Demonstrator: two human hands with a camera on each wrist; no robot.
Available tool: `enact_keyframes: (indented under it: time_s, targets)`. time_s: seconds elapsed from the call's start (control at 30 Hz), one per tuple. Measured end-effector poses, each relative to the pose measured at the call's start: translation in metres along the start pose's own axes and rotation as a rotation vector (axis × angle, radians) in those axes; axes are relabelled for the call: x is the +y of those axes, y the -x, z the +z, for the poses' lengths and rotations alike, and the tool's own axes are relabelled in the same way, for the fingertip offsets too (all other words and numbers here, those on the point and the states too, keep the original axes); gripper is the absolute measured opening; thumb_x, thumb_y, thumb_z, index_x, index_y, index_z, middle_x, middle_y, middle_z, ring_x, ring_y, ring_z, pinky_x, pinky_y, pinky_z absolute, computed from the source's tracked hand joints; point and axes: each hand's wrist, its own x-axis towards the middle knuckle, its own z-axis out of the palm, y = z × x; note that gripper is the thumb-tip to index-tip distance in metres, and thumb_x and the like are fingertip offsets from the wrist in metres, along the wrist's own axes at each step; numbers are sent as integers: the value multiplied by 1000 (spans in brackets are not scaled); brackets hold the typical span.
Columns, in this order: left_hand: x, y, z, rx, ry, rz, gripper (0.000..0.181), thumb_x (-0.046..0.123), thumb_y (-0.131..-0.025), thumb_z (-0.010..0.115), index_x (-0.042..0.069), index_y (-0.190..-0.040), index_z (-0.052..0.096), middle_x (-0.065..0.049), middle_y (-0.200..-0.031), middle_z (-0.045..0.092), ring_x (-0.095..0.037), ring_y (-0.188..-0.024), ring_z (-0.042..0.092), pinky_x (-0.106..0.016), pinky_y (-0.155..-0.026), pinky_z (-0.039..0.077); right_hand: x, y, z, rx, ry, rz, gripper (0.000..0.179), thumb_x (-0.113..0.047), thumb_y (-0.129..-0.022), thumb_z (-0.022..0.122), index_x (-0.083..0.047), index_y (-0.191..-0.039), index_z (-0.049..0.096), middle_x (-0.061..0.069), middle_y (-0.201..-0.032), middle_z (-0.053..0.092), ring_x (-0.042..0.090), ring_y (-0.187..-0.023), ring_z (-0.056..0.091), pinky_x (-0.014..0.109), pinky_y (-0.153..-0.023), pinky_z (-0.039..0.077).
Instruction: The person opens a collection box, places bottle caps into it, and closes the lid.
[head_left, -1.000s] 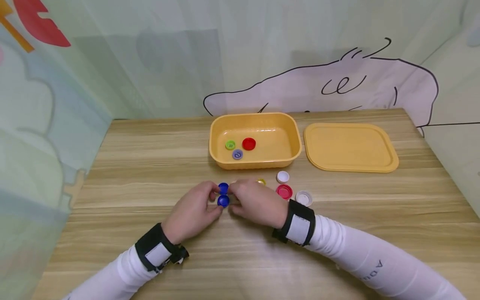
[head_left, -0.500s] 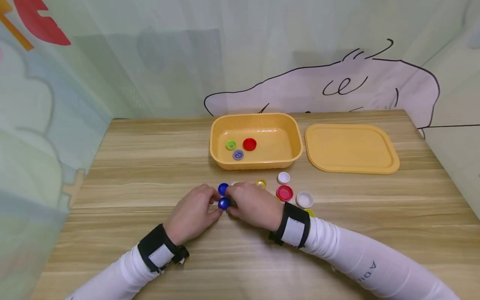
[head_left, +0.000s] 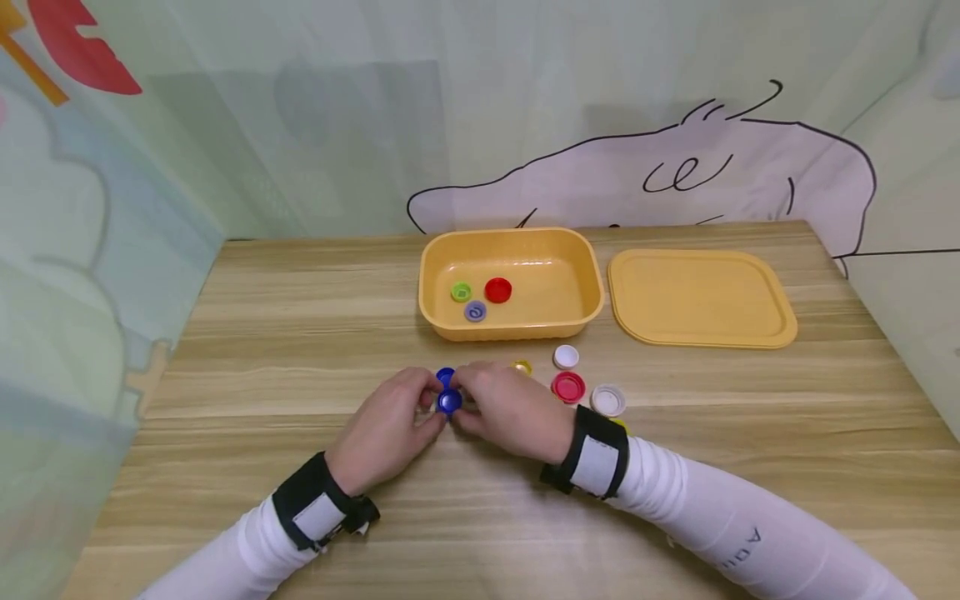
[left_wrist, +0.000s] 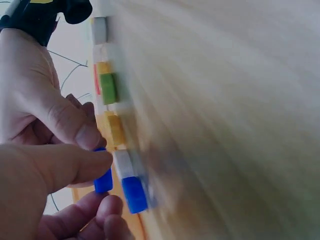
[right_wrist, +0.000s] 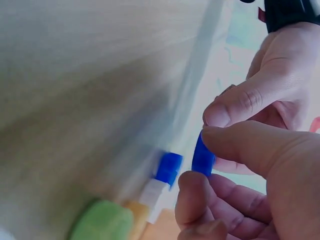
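Observation:
A blue bottle cap is held up off the table between both hands. My left hand pinches it from the left, thumb and fingertips at its edge. On the other side my right hand pinches the same cap. The left wrist view shows this blue cap edge-on, apart from the tabletop. A second blue cap lies on the table just beyond the fingers. Beside that one sits a white cap, which the right hand hides in the head view.
A yellow-orange tub holds a green cap, a red cap and a purple cap. Its flat lid lies to the right. Near the right hand are a pink-red cap, white caps and yellow caps.
The held blue cap has shifted and turned slightly between the fingers. Both hands stay nearly in place, with small finger movements. The caps in the tub have not moved.

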Motion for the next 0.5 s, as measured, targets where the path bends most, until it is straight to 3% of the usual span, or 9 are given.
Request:
enact_keyframes:
  time_s: [0.27, 0.5]
  targets:
    - [14, -9, -11, 95, 112, 91, 31, 12, -79, 71, 14, -107, 57, 2, -88, 55, -10, -71, 48, -25, -56, 45, 1, 5, -20, 122, -37, 0, 22, -24, -81, 70, -15, -99, 62, -6, -82, 57, 8, -71, 50, 21, -60, 46]
    - [33, -28, -21, 158, 140, 112, 34, 15, -81, 71, 15, -112, 57, 5, -96, 50, -9, -80, 47, -26, -65, 48, 9, 6, -42, 219, -72, 3, 24, -26, -82, 70, -15, -100, 60, -5, -86, 56, 11, -72, 52, 21, -58, 47]
